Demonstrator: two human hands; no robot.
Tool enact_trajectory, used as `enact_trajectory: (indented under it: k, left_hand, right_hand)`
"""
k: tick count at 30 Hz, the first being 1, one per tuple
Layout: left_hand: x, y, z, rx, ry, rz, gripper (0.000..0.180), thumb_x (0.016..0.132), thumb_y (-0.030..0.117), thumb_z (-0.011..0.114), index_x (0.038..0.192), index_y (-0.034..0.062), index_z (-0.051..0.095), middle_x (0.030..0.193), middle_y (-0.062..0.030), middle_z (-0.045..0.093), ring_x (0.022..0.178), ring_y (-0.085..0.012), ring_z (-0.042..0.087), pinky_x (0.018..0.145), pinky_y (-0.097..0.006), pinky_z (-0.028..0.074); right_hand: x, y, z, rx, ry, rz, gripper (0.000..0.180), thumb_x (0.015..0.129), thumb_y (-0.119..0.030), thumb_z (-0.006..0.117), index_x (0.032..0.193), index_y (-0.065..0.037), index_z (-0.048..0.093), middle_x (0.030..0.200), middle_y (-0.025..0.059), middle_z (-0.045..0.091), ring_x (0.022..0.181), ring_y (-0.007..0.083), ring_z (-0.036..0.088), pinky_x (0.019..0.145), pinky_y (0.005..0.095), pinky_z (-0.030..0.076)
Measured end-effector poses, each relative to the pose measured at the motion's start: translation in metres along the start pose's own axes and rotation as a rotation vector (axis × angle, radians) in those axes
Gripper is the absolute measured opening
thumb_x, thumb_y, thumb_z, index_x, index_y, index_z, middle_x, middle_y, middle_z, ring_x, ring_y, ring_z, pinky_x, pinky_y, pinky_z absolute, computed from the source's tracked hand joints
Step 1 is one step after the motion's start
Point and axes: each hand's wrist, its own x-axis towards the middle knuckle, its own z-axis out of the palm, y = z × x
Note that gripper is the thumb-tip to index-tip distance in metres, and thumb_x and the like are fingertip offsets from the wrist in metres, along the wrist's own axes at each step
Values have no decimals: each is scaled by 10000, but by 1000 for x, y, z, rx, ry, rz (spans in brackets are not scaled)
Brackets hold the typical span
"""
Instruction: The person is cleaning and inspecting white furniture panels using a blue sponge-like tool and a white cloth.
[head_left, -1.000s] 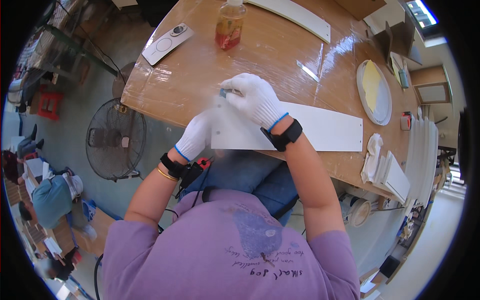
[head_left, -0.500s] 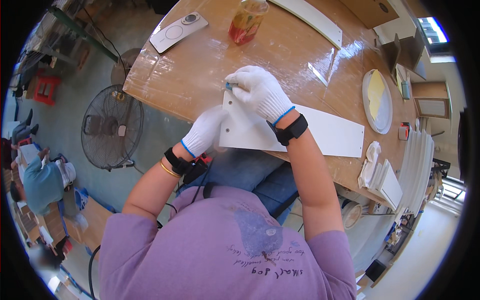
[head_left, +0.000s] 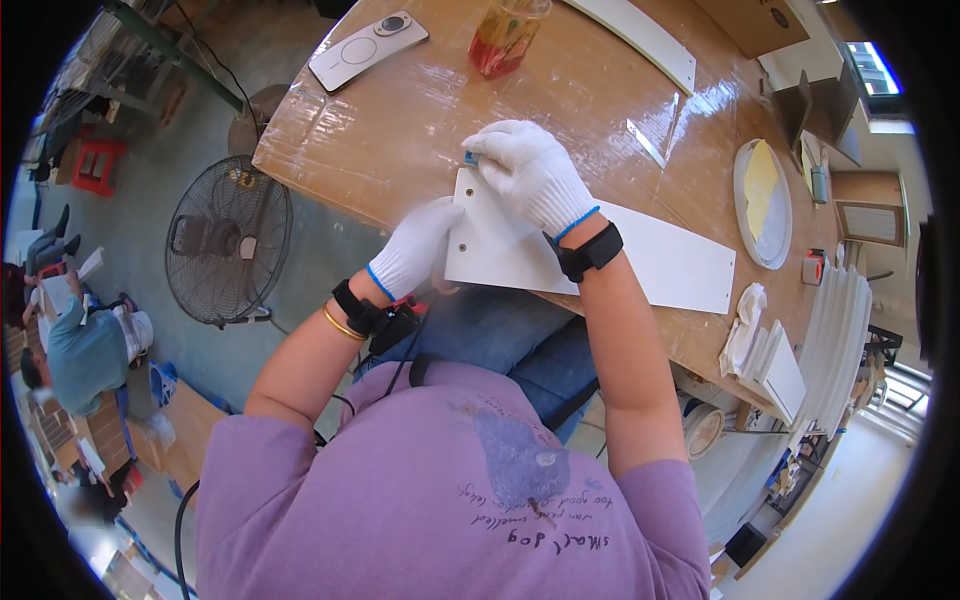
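Note:
A long white board (head_left: pixel 660 262) with small metal-lined holes at its left end lies across the near edge of the table. My right hand (head_left: pixel 530 178), in a white knitted glove, rests over the board's far left corner. Its thumb and fingertips pinch a small blue piece (head_left: pixel 471 157), mostly covered by the glove, at that corner. My left hand (head_left: pixel 418 245), gloved alike, grips the board's left end edge. Some of its fingers are hidden by the board.
On the brown table (head_left: pixel 400 110) are a phone (head_left: pixel 368 50), a cup of red and yellow contents (head_left: pixel 503 40), another white board (head_left: pixel 645 40) and a round white tray (head_left: pixel 745 205). White panels (head_left: pixel 770 370) stand at the right. A floor fan (head_left: pixel 228 240) and seated people are left.
The whole view has shifted slightly. Both hands keep nearly the same places on the board. In the left background, a seated person now has a pale sheet raised.

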Motion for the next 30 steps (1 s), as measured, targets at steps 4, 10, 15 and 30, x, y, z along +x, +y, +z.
enact_trajectory:
  k: [4, 10, 15, 30]
  left_hand:
    - [5, -9, -9, -67, 9, -1, 395, 975, 196, 431, 1280, -50, 481, 1165, -126, 611, 1041, -192, 621, 900, -313, 496]
    - [17, -13, -19, 435, -35, 181, 526, 1018, 393, 350, 1276, -38, 503, 1219, -148, 603, 1076, -233, 615, 943, -340, 480]
    - [0, 18, 10, -151, -42, -151, 669, 1014, 503, 267, 1325, -54, 467, 1286, -171, 574, 1129, -262, 594, 975, -357, 467]
    - [-1, 4, 4, -92, 14, 40, 497, 1032, 368, 373, 1313, -30, 471, 1213, -114, 607, 1069, -219, 616, 922, -355, 494]
  right_hand:
    - [0, -5, 1, 70, -19, -15, 193, 804, -105, 600, 967, -80, 702, 969, 117, 667, 936, 327, 606, 830, 404, 498]
    - [-9, -16, -9, -13, 111, 37, 197, 812, -131, 596, 970, -75, 700, 965, 136, 663, 943, 328, 606, 855, 406, 484]
    - [-58, -64, -21, 209, 55, 113, 185, 790, -126, 644, 959, -65, 693, 946, 140, 662, 922, 323, 614, 837, 405, 484]
    - [-232, -7, -105, 503, 718, 939, 330, 857, -56, 657, 1175, 24, 624, 980, 34, 675, 793, 53, 582, 695, 194, 474]
